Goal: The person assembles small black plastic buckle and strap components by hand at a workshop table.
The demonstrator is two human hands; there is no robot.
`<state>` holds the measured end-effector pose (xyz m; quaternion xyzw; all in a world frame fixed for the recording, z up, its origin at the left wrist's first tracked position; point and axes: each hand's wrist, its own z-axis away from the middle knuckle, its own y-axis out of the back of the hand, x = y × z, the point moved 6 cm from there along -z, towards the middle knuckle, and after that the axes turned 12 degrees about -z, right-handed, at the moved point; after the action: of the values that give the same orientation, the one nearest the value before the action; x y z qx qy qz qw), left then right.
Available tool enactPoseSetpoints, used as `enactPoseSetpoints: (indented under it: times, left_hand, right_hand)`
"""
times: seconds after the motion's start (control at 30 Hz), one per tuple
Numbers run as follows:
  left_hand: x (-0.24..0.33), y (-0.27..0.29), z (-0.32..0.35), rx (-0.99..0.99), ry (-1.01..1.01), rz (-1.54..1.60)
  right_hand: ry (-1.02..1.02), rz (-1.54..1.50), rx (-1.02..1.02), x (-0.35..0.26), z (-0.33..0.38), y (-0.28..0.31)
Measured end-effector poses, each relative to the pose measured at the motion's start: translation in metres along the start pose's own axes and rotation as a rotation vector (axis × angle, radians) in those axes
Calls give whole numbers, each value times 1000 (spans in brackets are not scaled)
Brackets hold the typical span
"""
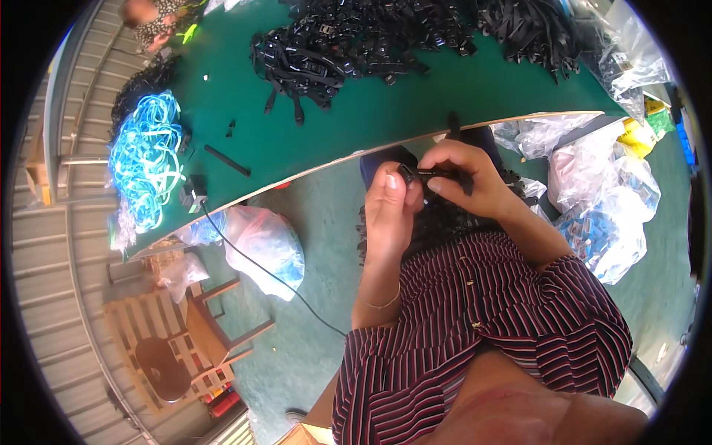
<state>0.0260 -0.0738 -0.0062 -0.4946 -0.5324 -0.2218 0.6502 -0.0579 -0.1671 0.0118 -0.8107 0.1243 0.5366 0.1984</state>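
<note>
My left hand (389,215) and my right hand (473,176) are close together in front of my body, just off the near edge of the green table (356,133). Between left thumb and fingers is a small black buckle (405,173). From it a black strap (428,173) runs across to my right hand, which pinches it with thumb and fingers; part of the strap bunches in that palm. Beneath my hands, a heap of black straps (437,231) lies on my lap, partly hidden by my arms.
Piles of black straps (356,44) with buckles cover the table's far side. Blue and white cords (148,159) lie at its left end, near a small black device (193,194) with a cable. Plastic bags (608,215) stand at the right. Another person (159,22) is at the far left.
</note>
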Motion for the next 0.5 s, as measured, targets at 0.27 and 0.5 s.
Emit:
enactPoseSetpoints:
  times: [0.27,0.5]
  left_hand:
    - [-10,-5,2,-47,14,125]
    - [-17,5,2,17,64,-85]
  right_hand:
    - [44,-1,-17,-5,-1,-5]
    - [79,116,-39,-10,-2,0]
